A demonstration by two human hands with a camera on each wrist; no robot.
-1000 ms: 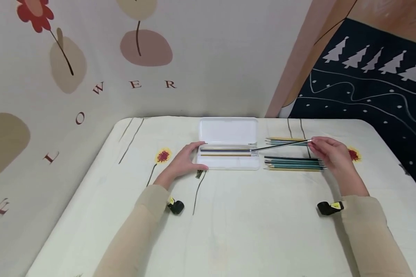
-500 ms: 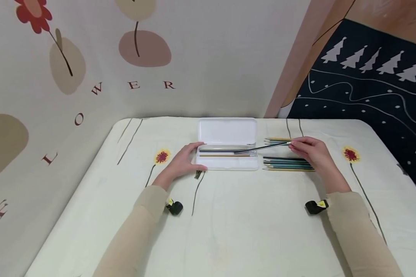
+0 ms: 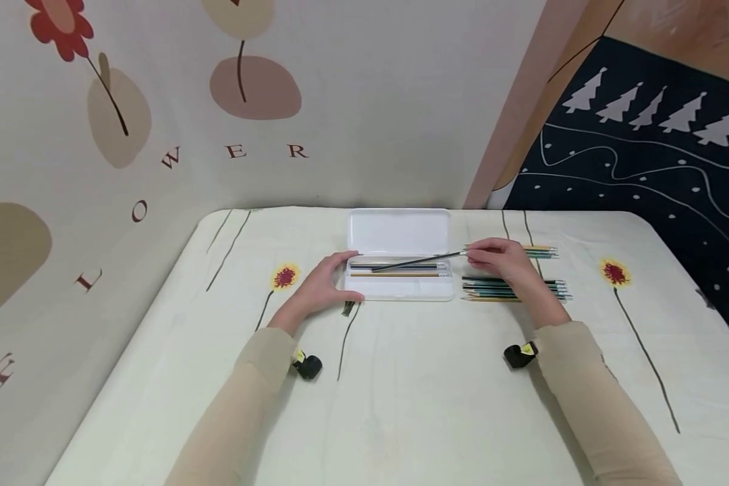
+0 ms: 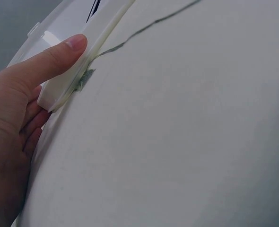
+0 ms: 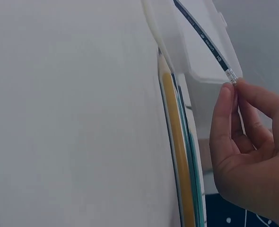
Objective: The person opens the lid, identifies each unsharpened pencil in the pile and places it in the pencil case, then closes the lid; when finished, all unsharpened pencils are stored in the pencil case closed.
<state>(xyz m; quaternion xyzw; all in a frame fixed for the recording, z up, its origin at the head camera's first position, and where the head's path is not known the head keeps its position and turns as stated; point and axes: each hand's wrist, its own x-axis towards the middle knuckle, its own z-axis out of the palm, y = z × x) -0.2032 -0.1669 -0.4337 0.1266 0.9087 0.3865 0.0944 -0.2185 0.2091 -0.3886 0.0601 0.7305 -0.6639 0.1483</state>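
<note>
A white plastic pencil case (image 3: 399, 231) lies open on the table, its lid laid back. My left hand (image 3: 323, 285) holds the case's left end, the thumb (image 4: 59, 59) over the front rim. Between thumb and fingertips, my right hand (image 3: 507, 262) pinches a dark pencil (image 3: 418, 261) by its eraser end; "HB" is printed on it in the right wrist view. The pencil slants over the case, tip to the left and lower. Under it, a few pencils (image 3: 395, 275) lie lengthwise in the case, one of them yellow.
Right of the case, several green, dark and yellow pencils (image 3: 486, 291) lie side by side below my right hand. A smaller group (image 3: 542, 252) lies behind them, partly hidden by that hand. A patterned cloth wall (image 3: 364, 148) rises at the table's back edge.
My right hand has moved left with the dark pencil, bringing its tip from the case's right end to near its left end. The left hand has stayed on the case.
</note>
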